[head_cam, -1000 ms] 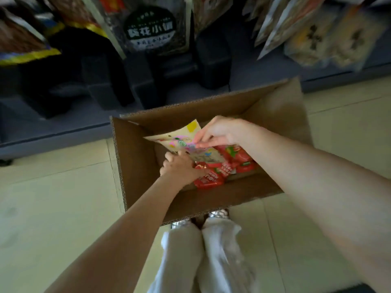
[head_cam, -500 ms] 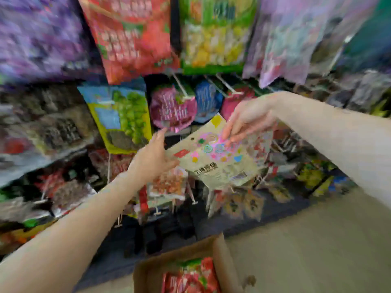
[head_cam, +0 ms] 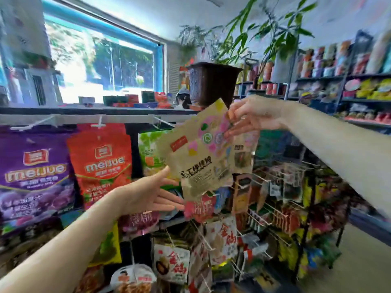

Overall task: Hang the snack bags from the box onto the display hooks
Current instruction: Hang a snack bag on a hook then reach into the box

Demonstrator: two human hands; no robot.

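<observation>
Far left on the top rail hung a purple meijue bag (head_cam: 35,172), and right beside it a red meijue bag (head_cam: 101,163), each threaded on its own white peg, so that row was clearly the tidy front-facing part of the display. Between the red bag and the bag being carried, one bare white hook (head_cam: 161,122) stuck out from the rail — my guess is that was the target, since nothing hung at its tip.

The left hand (head_cam: 148,194) was open, fingers straight and spread, palm turned toward the bag's lower edge. I couldn't tell if it was actually touching; it looked just beside it. I'd say it sat there to steady the bottom so the bag wouldn't swing.

The kraft candy bag (head_cam: 196,153) with the colourful swirl print was up in the air in front of the rack, tilted, top corner high and to the right, not on any hook yet. The right hand (head_cam: 251,117) pinched that top corner between thumb and fingertips — holding it by the header probably kept the hang hole free for the peg, though the hole itself was too blurred to make out.

Further right the wire rack (head_cam: 275,208) was packed with small snack packets.
</observation>
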